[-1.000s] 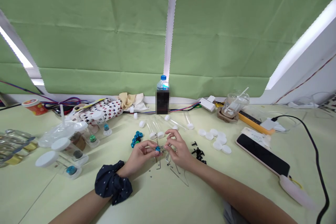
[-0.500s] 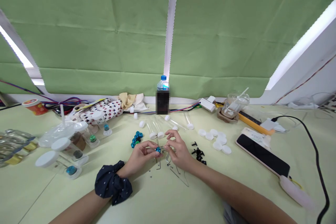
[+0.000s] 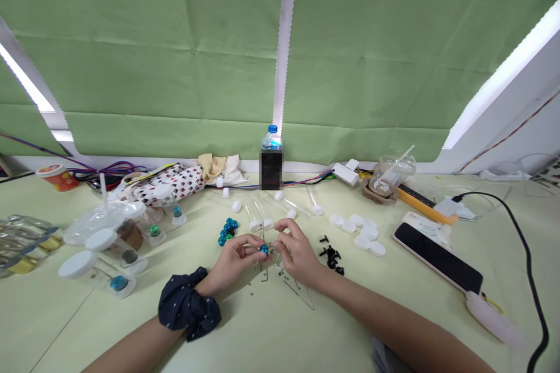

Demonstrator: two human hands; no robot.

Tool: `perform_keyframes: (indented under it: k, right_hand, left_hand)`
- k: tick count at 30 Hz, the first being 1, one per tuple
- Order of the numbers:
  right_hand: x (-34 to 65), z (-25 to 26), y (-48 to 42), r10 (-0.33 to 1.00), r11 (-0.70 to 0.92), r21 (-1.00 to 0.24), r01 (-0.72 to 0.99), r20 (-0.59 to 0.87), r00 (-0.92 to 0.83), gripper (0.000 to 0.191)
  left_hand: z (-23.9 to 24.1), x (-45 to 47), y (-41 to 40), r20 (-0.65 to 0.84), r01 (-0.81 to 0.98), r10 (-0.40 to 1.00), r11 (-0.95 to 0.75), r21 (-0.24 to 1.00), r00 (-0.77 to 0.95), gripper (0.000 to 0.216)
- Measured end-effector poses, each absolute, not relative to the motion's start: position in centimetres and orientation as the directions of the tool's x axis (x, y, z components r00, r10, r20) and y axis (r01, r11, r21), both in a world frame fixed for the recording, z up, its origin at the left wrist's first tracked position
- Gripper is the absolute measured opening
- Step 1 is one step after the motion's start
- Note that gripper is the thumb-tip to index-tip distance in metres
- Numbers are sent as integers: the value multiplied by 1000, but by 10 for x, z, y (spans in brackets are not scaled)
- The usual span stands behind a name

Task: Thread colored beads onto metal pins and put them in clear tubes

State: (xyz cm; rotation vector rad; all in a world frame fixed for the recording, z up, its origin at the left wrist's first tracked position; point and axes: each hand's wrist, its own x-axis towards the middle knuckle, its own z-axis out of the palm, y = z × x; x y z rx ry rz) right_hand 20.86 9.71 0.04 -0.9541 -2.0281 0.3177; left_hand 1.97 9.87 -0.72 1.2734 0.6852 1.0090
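Between the fingertips of my left hand (image 3: 236,257) is a small shiny blue metal knob (image 3: 263,249) with a thin bent metal rod running up and down by it. My right hand (image 3: 300,252) meets it from the other side, thumb and forefinger pinched close against the knob; what they grip is too small to make out. Under the right hand lie several bent metal rods (image 3: 297,294) and tiny loose bits. Behind the left hand sits a cluster of blue, black and green knobs (image 3: 228,230). Black T-shaped screws (image 3: 331,257) are piled right of the right hand.
White round caps (image 3: 363,233) lie to the right, near a phone (image 3: 437,256) and a black cable (image 3: 525,245). Clear tubes (image 3: 258,210) and a bottle (image 3: 272,157) are at the back. Capped clear cylinders (image 3: 114,247) holding coloured knobs stand at left, beside a plastic lid (image 3: 94,222).
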Motion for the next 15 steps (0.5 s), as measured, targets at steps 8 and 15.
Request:
perform_keyframes:
  k: [8,15]
  right_hand:
    - [207,-2,95,703,676,-424,603,615,-356,19]
    - [207,-3,97,683,693,-407,595,634,-362,20]
  left_hand:
    - [-5,20,98,109,-231,906,-13,973,410,15]
    - [-5,21,99,101,-242,903,3,970,418,14]
